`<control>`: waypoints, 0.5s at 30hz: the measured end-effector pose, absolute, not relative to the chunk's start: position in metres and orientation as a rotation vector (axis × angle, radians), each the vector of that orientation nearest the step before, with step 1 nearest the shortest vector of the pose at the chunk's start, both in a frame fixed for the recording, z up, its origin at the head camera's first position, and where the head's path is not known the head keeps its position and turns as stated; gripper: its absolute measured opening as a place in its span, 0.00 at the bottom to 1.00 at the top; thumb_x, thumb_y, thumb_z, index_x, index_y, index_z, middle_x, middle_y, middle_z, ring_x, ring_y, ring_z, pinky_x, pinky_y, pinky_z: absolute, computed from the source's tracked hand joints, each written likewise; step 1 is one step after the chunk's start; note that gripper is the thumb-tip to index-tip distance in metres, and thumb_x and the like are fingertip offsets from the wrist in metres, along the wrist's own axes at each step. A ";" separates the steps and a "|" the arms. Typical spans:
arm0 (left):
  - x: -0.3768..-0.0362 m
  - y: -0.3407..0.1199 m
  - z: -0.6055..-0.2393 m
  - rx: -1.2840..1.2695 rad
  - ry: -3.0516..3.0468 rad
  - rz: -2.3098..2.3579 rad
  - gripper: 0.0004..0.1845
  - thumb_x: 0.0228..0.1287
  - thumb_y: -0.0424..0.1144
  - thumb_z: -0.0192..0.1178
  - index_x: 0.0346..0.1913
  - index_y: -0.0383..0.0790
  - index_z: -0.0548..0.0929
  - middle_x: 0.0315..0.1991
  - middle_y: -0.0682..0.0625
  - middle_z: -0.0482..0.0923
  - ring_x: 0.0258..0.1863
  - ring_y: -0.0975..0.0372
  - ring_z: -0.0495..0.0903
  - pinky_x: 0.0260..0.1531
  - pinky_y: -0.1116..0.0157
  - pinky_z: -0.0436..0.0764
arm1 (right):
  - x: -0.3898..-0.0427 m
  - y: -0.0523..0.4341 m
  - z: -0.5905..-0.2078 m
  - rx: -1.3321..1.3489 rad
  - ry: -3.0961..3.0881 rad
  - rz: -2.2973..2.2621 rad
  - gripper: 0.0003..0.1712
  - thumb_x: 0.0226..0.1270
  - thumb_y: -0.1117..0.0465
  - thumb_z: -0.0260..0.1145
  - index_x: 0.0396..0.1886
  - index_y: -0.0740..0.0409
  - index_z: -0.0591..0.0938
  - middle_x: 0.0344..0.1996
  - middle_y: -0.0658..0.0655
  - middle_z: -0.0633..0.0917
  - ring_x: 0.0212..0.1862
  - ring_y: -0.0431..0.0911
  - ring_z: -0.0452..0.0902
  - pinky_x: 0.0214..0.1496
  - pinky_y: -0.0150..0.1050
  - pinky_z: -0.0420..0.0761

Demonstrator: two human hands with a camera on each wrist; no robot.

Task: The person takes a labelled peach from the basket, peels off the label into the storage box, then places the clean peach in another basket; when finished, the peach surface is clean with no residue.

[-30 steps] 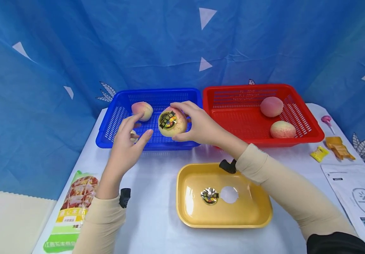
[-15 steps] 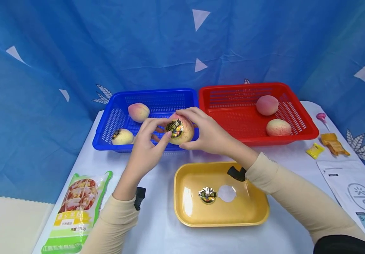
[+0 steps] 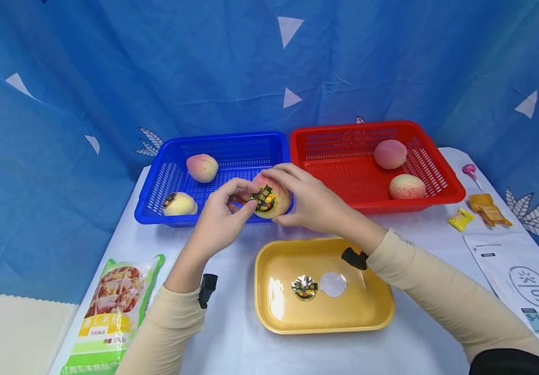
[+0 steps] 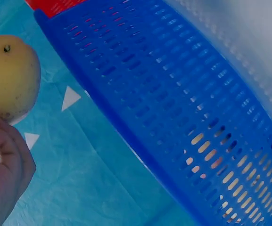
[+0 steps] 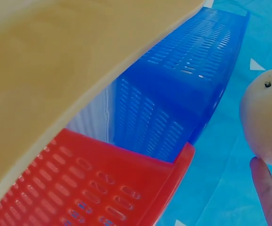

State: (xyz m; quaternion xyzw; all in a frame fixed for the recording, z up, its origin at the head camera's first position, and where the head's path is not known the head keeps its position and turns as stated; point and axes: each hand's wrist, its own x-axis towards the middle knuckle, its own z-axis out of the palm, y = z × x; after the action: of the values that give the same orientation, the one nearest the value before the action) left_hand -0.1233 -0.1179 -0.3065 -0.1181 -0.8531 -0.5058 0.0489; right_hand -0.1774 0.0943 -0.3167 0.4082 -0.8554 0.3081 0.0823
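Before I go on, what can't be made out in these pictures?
Head view: left edge of the sticker, partly behind the left hand.
Head view: top of the held peach, partly behind the right hand.
Left wrist view: peach, cut off by the left edge.
Head view: green bag, cut off by the bottom edge.
Head view: white packet, fine print too small.

Place: a staged-looking corner; home, lab or shop cannot be told.
Backdrop: blue cloth [image 3: 213, 67] with white triangles and leaf drawings, hanging in folds behind and at the sides.
Surface: white tabletop [image 3: 232, 317].
Wares: blue basket [image 3: 224, 136], red basket [image 3: 344, 179], yellow tray [image 3: 326, 319], food packet [image 3: 114, 291], wrapped sweet [image 3: 460, 220].
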 end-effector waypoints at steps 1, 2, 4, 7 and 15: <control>-0.124 -0.118 -0.306 -0.358 -2.605 -1.553 0.10 0.68 0.31 0.60 0.49 0.42 0.82 0.40 0.47 0.78 0.39 0.59 0.76 0.36 0.68 0.76 | -0.177 0.095 -0.317 1.224 -2.552 0.914 0.48 0.49 0.56 0.81 0.70 0.54 0.70 0.65 0.55 0.73 0.68 0.48 0.69 0.68 0.43 0.76; -0.124 -0.117 -0.306 -0.355 -2.609 -1.559 0.09 0.68 0.31 0.60 0.49 0.42 0.82 0.40 0.47 0.77 0.39 0.58 0.76 0.36 0.69 0.76 | -0.177 0.096 -0.318 1.228 -2.548 0.912 0.47 0.49 0.56 0.81 0.70 0.54 0.70 0.65 0.55 0.73 0.68 0.48 0.69 0.68 0.43 0.76; -0.123 -0.116 -0.304 -0.344 -2.610 -1.585 0.09 0.68 0.31 0.60 0.48 0.41 0.82 0.39 0.46 0.77 0.38 0.58 0.76 0.35 0.69 0.77 | -0.178 0.097 -0.319 1.234 -2.544 0.910 0.47 0.49 0.56 0.80 0.70 0.54 0.70 0.65 0.55 0.73 0.68 0.48 0.69 0.68 0.44 0.76; -0.123 -0.114 -0.303 -0.330 -2.604 -1.630 0.08 0.67 0.30 0.60 0.47 0.39 0.82 0.38 0.46 0.76 0.36 0.57 0.76 0.33 0.70 0.77 | -0.179 0.099 -0.320 1.239 -2.539 0.910 0.47 0.50 0.56 0.80 0.71 0.54 0.70 0.66 0.55 0.73 0.69 0.48 0.68 0.69 0.44 0.75; -0.118 -0.110 -0.299 -0.336 -2.612 -1.666 0.09 0.67 0.30 0.60 0.48 0.39 0.83 0.37 0.46 0.76 0.31 0.56 0.75 0.28 0.72 0.77 | -0.179 0.104 -0.324 1.225 -2.545 0.902 0.47 0.49 0.56 0.80 0.71 0.53 0.70 0.65 0.54 0.73 0.68 0.48 0.69 0.68 0.44 0.76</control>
State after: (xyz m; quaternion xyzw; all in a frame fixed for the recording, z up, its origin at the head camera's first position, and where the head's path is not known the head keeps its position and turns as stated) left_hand -0.1180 -0.1100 -0.2987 -0.1078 -0.8380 -0.5347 0.0127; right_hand -0.1791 0.1040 -0.3244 0.4117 -0.8549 0.3031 0.0882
